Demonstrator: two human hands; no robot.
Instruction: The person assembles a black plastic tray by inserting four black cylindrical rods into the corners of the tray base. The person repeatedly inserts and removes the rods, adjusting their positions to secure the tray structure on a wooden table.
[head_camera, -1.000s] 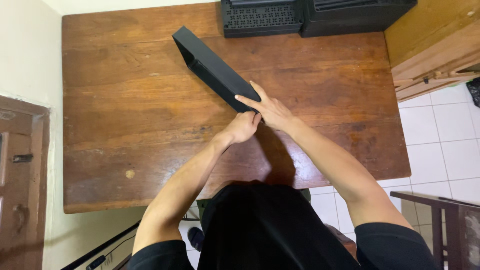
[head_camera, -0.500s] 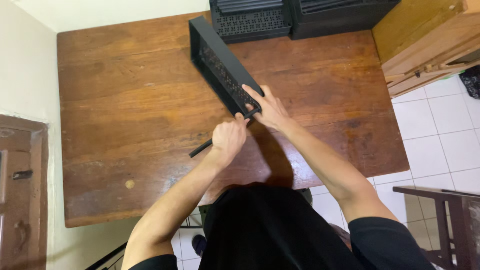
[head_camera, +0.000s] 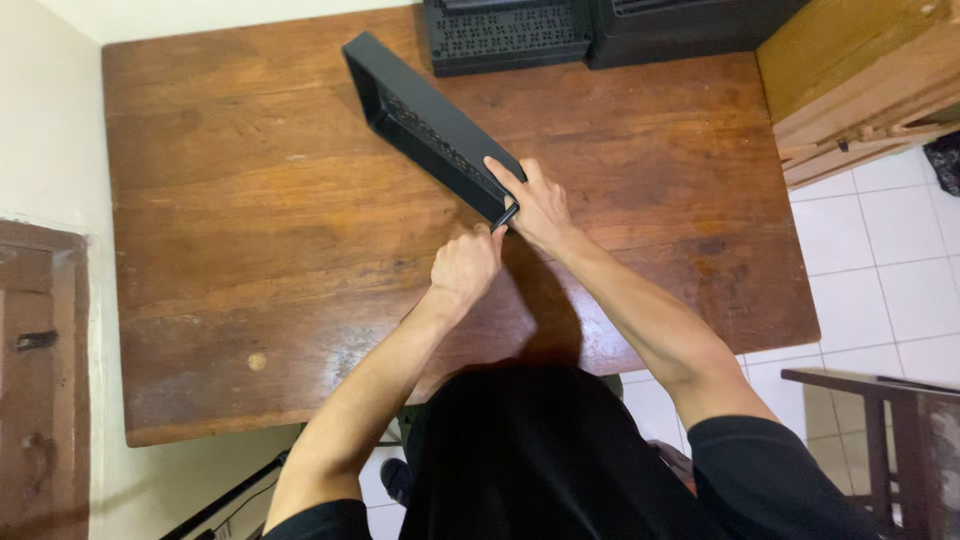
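Gripping the near end of a long black panel (head_camera: 425, 120), the right hand (head_camera: 540, 210) lies over its corner, with the fingers (head_camera: 500, 172) stretched along the panel's upper face and the thumb side hidden behind it. The panel stands on its long edge, tilted, and runs slantwise across the wooden table (head_camera: 250, 240) from the hands toward the far side. Its inner face, which shows a strip of small perforations, is turned to the left.

The left hand (head_camera: 465, 265) is curled into a loose fist just below the panel's near corner, closed on a thin black rod (head_camera: 505, 216). Only a short tip of the rod shows, between the two hands, right at the panel's corner. Whether the tip sits inside the panel or only touches it cannot be told. The two hands are almost touching each other.

At the table's far edge stand two black crates (head_camera: 500, 35), side by side, the left one with a perforated wall facing the camera. The panel's far end lies near that crate but apart from it. A wooden cabinet (head_camera: 860, 80) stands at the table's right corner, above a white tiled floor (head_camera: 890, 280). A dark wooden chair (head_camera: 880, 440) shows at the lower right.
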